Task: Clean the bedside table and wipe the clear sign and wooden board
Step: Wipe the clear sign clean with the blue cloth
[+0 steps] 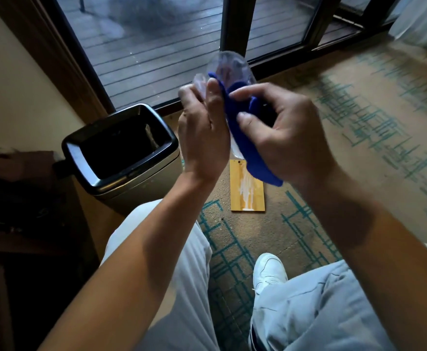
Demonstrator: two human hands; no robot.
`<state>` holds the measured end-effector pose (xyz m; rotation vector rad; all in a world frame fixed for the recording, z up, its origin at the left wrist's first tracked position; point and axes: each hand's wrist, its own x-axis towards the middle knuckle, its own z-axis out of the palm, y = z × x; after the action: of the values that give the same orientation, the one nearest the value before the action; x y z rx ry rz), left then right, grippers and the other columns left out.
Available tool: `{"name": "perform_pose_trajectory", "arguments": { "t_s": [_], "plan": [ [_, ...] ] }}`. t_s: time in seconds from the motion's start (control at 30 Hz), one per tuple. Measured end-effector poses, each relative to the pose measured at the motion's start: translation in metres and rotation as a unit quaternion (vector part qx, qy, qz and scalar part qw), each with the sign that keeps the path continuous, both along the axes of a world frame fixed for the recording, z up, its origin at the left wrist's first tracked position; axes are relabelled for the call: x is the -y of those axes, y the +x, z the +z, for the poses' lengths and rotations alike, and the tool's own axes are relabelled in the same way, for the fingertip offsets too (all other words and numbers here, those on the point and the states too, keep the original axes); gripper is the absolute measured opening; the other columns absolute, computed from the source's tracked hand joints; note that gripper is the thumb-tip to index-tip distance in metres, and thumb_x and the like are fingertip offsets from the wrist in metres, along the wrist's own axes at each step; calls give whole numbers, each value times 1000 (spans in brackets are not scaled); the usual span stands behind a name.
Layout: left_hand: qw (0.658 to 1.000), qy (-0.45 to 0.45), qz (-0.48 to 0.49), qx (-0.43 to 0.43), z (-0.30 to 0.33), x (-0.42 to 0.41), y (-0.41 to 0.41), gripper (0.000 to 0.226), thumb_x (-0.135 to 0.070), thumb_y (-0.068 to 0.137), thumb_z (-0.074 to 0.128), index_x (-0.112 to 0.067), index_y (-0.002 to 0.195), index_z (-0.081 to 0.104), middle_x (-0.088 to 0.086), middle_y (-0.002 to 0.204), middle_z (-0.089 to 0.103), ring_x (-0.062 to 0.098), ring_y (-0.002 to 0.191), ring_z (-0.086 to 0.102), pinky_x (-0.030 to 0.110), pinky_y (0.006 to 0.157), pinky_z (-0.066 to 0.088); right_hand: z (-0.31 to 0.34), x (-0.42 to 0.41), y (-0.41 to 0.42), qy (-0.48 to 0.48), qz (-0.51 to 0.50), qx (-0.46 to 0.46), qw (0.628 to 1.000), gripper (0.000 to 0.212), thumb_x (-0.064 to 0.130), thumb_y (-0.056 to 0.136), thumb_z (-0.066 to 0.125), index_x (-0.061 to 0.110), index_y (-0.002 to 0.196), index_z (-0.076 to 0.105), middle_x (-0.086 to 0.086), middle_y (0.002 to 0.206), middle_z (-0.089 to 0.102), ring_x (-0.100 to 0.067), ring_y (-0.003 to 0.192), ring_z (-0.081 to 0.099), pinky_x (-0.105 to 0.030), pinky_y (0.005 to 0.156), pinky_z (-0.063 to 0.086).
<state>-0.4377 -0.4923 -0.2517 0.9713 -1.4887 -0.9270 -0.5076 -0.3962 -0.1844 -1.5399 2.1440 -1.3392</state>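
my left hand (202,127) grips clear sign (228,68) | right hand (283,138) pinches blue cloth (251,150) against it | wooden board (247,188) on carpet beneath

my left hand (202,138) and right hand (280,138) are side by side above the carpet (359,148), with the sign (228,69) and cloth (247,148) between them. the sign sticks up past my fingers. the board (247,191) lies on the carpet below my hands, just right of the bin (121,148). the window (156,34) is beyond the bin. my shoe (268,272) is nearer me than the board.
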Motion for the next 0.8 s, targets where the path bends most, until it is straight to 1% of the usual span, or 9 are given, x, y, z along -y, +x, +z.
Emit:
{"name": "perform_pose_trajectory", "arguments": {
  "t_s": [0.07,0.17,0.27,0.43,0.6,0.67,0.73,0.77,0.8],
  "plan": [
    [1000,-6,12,2,-1,2,2,26,-36,104,38,-13,96,45,-13,59,53,-8,55,55,14,51,37,-4,0,6,7,0,-43,999,23,12,86,69,14,108,75,-2,101,74,-9,90,66,-16,83,49],
    [999,7,39,-8,1,6,4,22,-30,104,38,-12,93,44,-11,57,51,-9,53,54,6,49,32,-9,-4,9,30,1,-51,998,20,14,86,70,17,104,78,-2,99,75,-10,88,68,-12,81,49],
    [998,39,34,-32,1,12,6,23,-30,105,38,-11,93,42,-11,60,50,-4,50,50,18,51,35,-13,-9,9,71,6,-50,996,20,15,85,71,19,103,78,1,99,75,-8,89,67,-4,80,45],
    [993,83,53,-59,-1,17,8,24,-27,107,38,-8,93,44,-8,66,48,-8,52,47,13,52,32,-13,-12,5,114,23,-63,991,15,14,86,68,20,95,79,3,89,76,-6,81,66,-5,72,43],
    [992,113,37,-52,-1,21,14,26,-30,107,38,-9,94,46,-8,69,49,-8,53,48,21,55,37,-8,-15,-8,136,25,-14,990,16,14,86,69,25,91,80,16,76,72,7,72,64,0,61,40],
    [996,93,5,-5,-4,20,17,28,-34,105,38,-10,94,47,-7,69,52,-7,53,51,21,53,40,2,-16,-19,84,0,45,995,15,16,85,70,27,89,80,14,76,75,6,72,68,-10,66,50],
    [996,66,-33,56,-6,14,18,34,-40,103,36,-9,97,48,-4,72,59,-4,57,58,23,54,44,8,-15,-27,2,-38,104,994,14,17,84,69,24,92,79,9,81,77,-5,77,72,-24,71,58],
    [994,59,-45,79,-6,10,16,37,-43,102,35,-8,99,48,0,74,64,1,63,63,29,58,48,8,-12,-26,-31,-55,109,992,15,17,85,69,22,95,79,8,85,77,-7,80,73,-27,73,59],
    [993,57,-51,94,-5,5,13,40,-46,101,35,-8,101,49,7,79,68,15,72,68,35,63,50,6,-9,-23,-48,-65,97,992,17,16,86,69,21,99,78,7,89,77,-7,83,73,-29,77,59]
  ]
}}
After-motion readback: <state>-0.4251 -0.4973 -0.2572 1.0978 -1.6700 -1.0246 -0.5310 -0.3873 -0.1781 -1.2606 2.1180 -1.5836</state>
